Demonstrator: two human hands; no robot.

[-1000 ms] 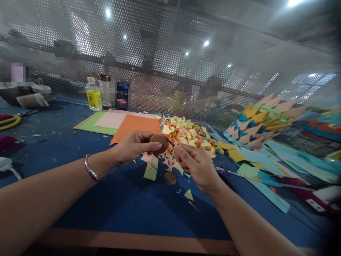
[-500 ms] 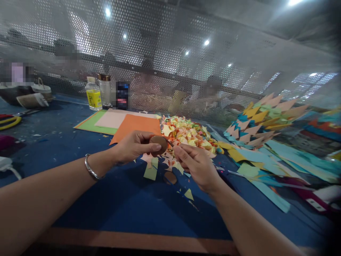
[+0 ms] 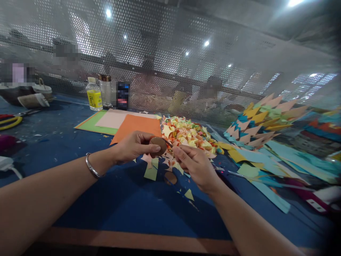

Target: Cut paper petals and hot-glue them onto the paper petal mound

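My left hand (image 3: 138, 146), closed with the thumb in front, holds a round brown cardboard disc (image 3: 157, 145) upright above the table. My right hand (image 3: 194, 164) pinches the end of a thin dark strip (image 3: 168, 143) that runs toward the disc's right edge. Whether the strip is joined to the disc I cannot tell. Below the hands, a second brown disc (image 3: 170, 178) lies flat on the blue table, near a pale green paper piece (image 3: 151, 170). Just beyond my fingers rises a heap of small folded paper pieces (image 3: 186, 131) in yellow, pink and orange.
Orange paper (image 3: 138, 126) overlaps pink and green sheets behind my left hand. A labelled bottle (image 3: 94, 95), a clear flask (image 3: 106, 93) and a phone (image 3: 123, 95) stand farther back. At right are a spiky paper construction (image 3: 255, 124) and blue strips (image 3: 271, 195); scissors (image 3: 10, 122) lie far left.
Both hands stay almost in place with the same hold. The disc has turned or tilted very slightly, and a little more of the thin strip shows beside it.
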